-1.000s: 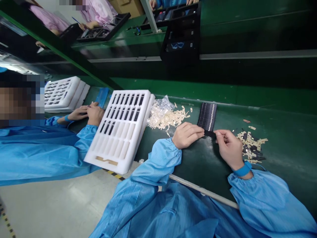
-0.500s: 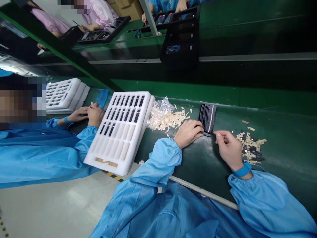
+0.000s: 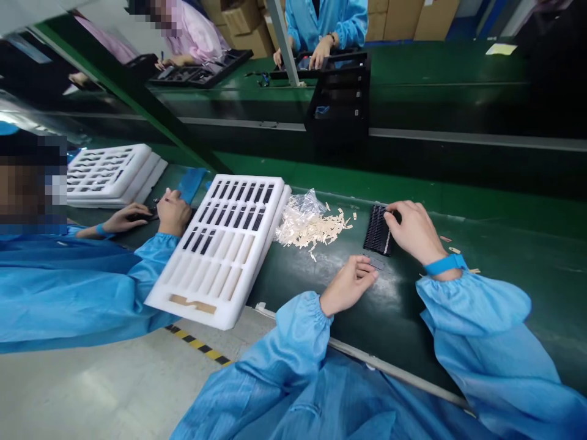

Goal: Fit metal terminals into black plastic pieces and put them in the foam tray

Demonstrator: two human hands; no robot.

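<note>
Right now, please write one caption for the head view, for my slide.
Right hand on a stack of dark strips on a green bench, left hand beside a loose dark strip.

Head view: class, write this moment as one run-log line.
left hand: beside loose dark strip | right hand: touching stacked dark strips

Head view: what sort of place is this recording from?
Probably an electronics assembly line in a factory: a green conveyor bench, white foam trays slotted for small dark parts, and workers in blue anti-static smocks, one with a wrist strap.
</note>
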